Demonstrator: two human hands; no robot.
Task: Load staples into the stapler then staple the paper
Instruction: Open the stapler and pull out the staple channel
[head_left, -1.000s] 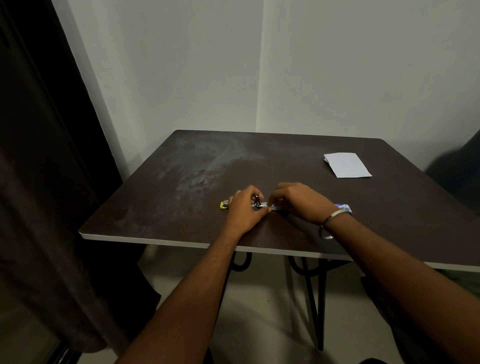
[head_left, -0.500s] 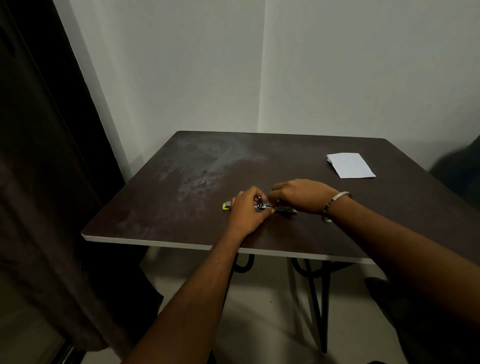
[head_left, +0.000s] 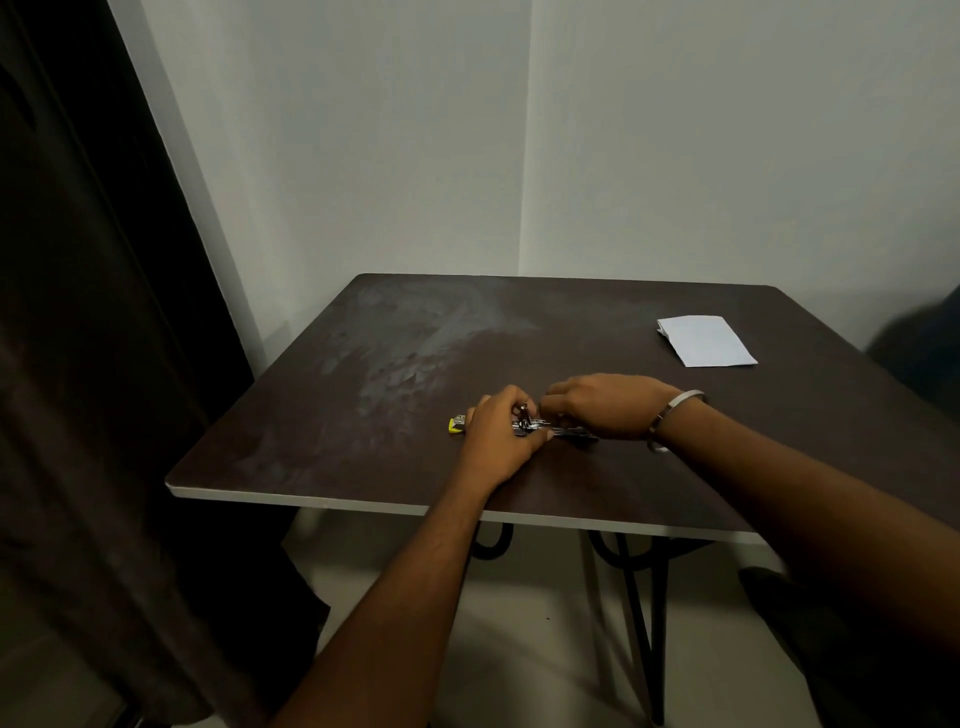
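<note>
Metal stapler (head_left: 540, 428) lies near the front of the dark table (head_left: 675, 467); left hand (head_left: 501, 434) grips it; right hand (head_left: 602, 405) curls over its other end — grasp unclear; paper (head_left: 706, 340) well apart, far right.

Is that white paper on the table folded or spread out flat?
Folded, it seems. The paper lies flat near the table's far right corner, and doubled layers show at its left edge. Neither hand touches it.
</note>
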